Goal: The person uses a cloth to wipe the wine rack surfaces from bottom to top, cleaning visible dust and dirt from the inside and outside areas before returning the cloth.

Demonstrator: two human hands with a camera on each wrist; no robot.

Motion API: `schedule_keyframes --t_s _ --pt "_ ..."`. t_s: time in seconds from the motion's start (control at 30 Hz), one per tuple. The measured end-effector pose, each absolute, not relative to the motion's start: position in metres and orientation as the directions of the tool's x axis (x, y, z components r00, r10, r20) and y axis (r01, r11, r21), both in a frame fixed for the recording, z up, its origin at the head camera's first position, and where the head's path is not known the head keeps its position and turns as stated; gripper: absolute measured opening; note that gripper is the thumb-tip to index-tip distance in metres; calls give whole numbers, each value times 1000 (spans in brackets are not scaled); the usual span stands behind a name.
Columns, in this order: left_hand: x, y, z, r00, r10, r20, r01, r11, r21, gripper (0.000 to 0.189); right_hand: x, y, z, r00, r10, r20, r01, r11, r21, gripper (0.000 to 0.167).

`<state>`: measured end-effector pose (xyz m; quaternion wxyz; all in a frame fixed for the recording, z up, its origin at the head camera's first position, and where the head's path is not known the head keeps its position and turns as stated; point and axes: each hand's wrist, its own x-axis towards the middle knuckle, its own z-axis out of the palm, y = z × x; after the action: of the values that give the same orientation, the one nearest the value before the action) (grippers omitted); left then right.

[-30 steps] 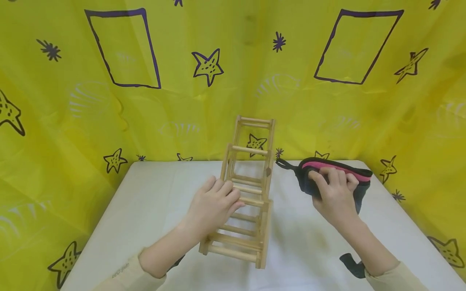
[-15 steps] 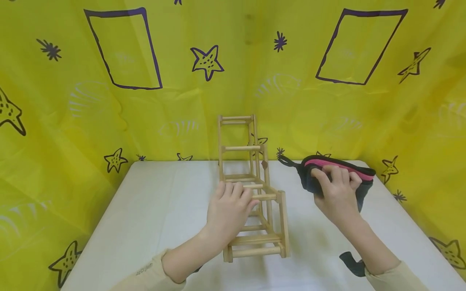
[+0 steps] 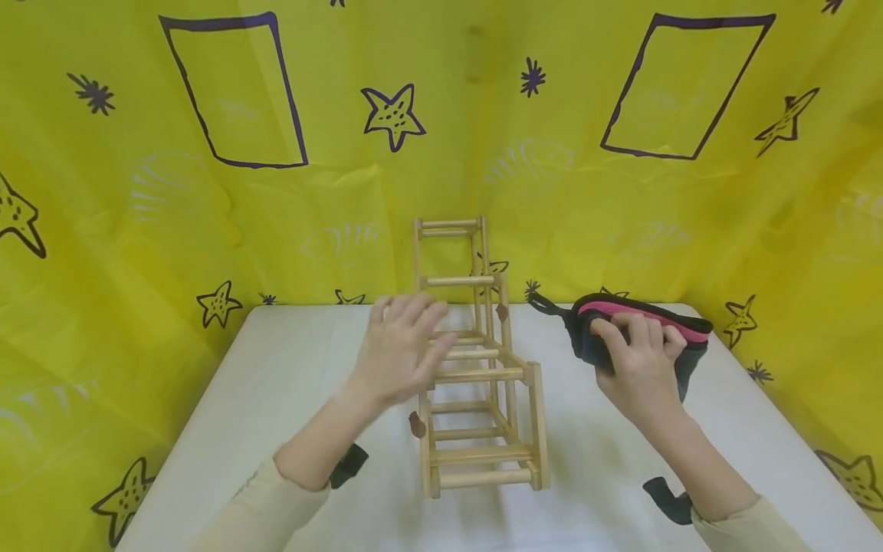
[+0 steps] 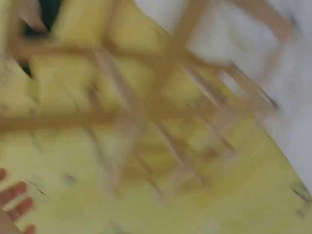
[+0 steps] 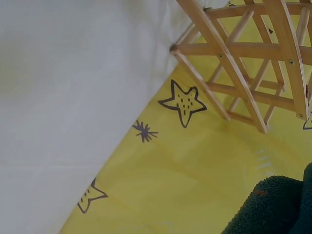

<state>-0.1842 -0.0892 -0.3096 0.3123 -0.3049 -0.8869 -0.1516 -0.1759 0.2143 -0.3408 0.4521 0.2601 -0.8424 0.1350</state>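
Note:
A wooden rack [image 3: 483, 376] of slats and rungs stands on the table, its taller part toward the back. My left hand [image 3: 396, 349] is beside its left side with the fingers spread and straight, overlapping the rungs in the head view. In the left wrist view the fingertips [image 4: 17, 200] show at the lower left, apart from the blurred rack [image 4: 165, 83]. My right hand [image 3: 641, 368] grips a dark zip pouch [image 3: 586, 349] with a pink strip and a black loop, held right of the rack. The right wrist view shows dark fuzzy cloth [image 5: 273, 204] near the rack [image 5: 287, 53].
The white table [image 3: 297, 399] ends at a yellow curtain [image 3: 331, 192] printed with stars. Dark straps [image 3: 667, 502] hang by the right wrist, and another dark strap [image 3: 350, 464] is under the left forearm. Brown tabs [image 3: 417, 424] sit on the rack's sides.
The rack has been turned, its top swinging left and its near end right. My left hand has let go of it and drawn back leftward. The right hand keeps its grip on the pouch.

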Motion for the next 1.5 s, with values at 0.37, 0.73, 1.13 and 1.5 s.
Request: schedule_keyframes --t_s 0.37,0.73,1.13,1.5 --pt "-274 -124 -334 -520 633 574 546 763 -346 67 -180 214 -344 -451 -315 835 -566 824 5 56" --pt "-286 -108 -326 -596 685 418 629 722 -287 35 -180 216 -343 -460 -303 835 -557 830 -6 55" --pt "-290 -97 -321 -492 711 503 655 683 -324 21 -179 217 -343 -461 -292 838 -544 839 -7 55" --pt "-277 -96 -319 -588 658 470 617 741 -265 23 -179 222 -339 -449 -277 850 -546 838 -15 53"
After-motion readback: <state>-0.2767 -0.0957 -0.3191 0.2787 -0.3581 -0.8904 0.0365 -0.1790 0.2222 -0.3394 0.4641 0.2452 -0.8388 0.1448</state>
